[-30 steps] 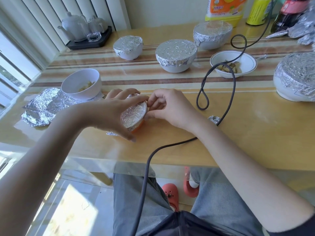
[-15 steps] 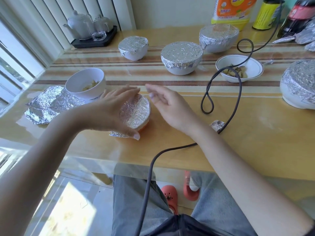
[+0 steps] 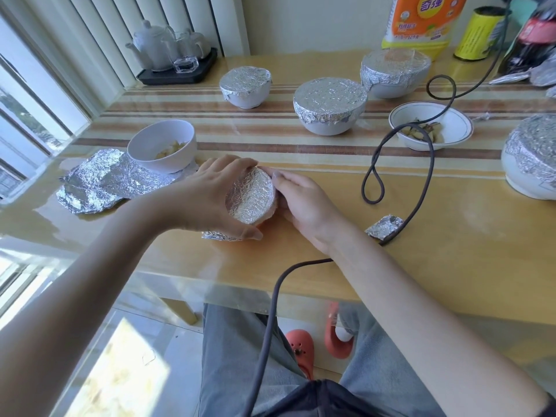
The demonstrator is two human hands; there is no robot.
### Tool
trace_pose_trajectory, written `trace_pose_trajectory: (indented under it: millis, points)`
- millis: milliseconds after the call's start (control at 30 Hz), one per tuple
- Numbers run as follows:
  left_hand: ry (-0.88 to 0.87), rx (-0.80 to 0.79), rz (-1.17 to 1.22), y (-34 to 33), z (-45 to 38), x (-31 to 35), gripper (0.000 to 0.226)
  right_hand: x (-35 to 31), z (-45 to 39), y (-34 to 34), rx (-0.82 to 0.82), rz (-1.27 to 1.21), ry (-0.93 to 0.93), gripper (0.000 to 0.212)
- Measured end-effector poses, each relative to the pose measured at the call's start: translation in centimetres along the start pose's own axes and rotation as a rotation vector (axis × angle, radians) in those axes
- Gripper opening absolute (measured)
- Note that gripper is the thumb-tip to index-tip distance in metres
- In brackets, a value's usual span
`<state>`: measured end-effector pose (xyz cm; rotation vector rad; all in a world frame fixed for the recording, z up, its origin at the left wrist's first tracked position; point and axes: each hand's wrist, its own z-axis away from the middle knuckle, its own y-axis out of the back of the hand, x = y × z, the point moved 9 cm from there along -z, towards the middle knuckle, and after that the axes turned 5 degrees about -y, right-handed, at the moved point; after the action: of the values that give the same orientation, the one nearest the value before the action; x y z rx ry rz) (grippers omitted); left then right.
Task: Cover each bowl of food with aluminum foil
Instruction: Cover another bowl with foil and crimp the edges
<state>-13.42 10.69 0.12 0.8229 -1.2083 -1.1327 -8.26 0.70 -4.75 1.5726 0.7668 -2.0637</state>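
Here, at the centre of the frame, our left hand (image 3: 207, 197) curls around a small orange bowl (image 3: 264, 216) capped in aluminum foil (image 3: 251, 197), while our right hand (image 3: 304, 200) presses straight fingers against its right side. A white bowl (image 3: 162, 150) at left, holding pale food chunks, sits uncovered on a foil sheet (image 3: 99, 183). At right, a rimmed bowl (image 3: 454, 121) of food is also open. Four foil-covered bowls line the upper frame.

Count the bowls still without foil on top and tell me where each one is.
2. One white bowl sits on a foil sheet at the left; a rimmed white bowl is at the right, under the cable. None appear hidden.
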Motion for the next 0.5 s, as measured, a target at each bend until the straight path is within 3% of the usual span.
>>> trace_pose_trajectory:
  millis: [100,167,233,333,500]
  points:
    - [0.017,-0.066,0.019,-0.2,0.1,-0.1,0.143,0.0,0.2,0.6,-0.014,0.012,-0.056,0.037]
    - [0.002,-0.149,0.047,-0.2,0.6,-0.4,0.152,-0.6,1.0,2.3,0.112,0.224,-0.009,0.040]
    - [-0.053,-0.150,0.036,0.4,1.0,-0.4,0.144,-1.7,2.6,3.2,0.175,0.404,0.112,0.041]
    - [-0.126,-0.129,-0.035,0.9,0.7,0.3,0.134,-1.8,4.0,2.3,0.107,0.525,0.188,0.058]
    - [-0.144,-0.181,-0.070,-0.3,-0.8,1.5,0.114,-2.5,3.5,1.3,0.127,0.462,0.265,0.055]
